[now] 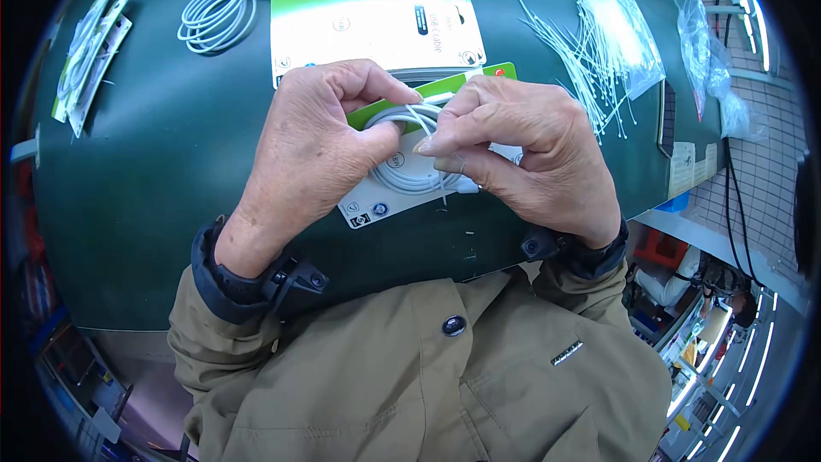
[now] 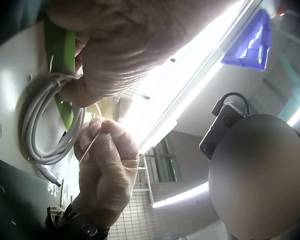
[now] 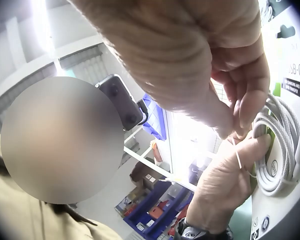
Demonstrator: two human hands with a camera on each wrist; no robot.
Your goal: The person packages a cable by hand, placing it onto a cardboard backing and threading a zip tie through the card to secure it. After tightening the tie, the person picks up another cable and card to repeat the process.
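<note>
Left hand grips left side of coiled cable, thumb at loop, forefinger curved above. Right hand pinches thin white tie at loop's right side, fingertips closed narrow. Cable lies between hands, against printed card, over table. Tie's long axis slants from near left forefinger down toward right fingertips; right hand nearer its tail. Whether card touches table, cannot tell.

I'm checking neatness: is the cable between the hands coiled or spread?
Coiled: the cable forms round, overlapping loops against the card.
</note>
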